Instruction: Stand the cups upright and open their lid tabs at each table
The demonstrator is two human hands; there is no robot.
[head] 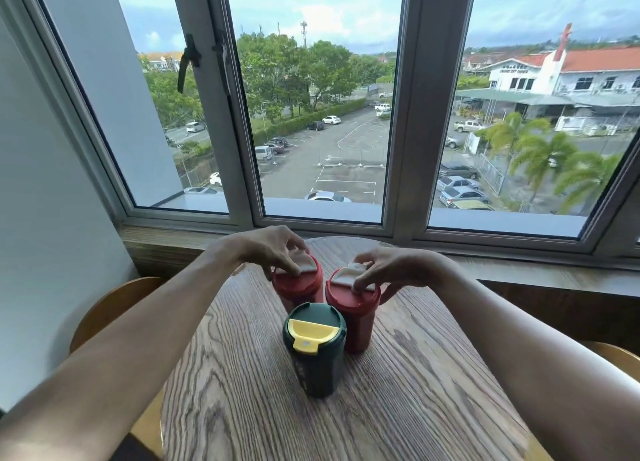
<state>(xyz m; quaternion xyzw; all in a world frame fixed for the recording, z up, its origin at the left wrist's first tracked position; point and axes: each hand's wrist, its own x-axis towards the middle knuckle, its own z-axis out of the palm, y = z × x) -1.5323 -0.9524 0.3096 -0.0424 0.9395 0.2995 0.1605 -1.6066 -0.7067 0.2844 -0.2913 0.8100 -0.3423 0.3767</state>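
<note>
Three cups stand upright on a round wooden table [398, 391]. Nearest me is a dark green cup [317, 363] whose yellow lid tab [308, 334] lies flat on the lid. Behind it stand two red cups with white lid tabs. My left hand [273, 249] rests on top of the left red cup [299, 285], fingertips pinching its white tab [306, 264]. My right hand [391, 270] covers the lid of the right red cup [355, 318], with thumb and fingers on its white tab [348, 277]. Both tabs are partly hidden by fingers.
A wooden window ledge [519, 273] runs just behind the table, under large windows [325, 114]. A white wall [41, 218] stands at the left. Curved wooden chair backs sit at the left [114, 308] and right [616, 356] of the table.
</note>
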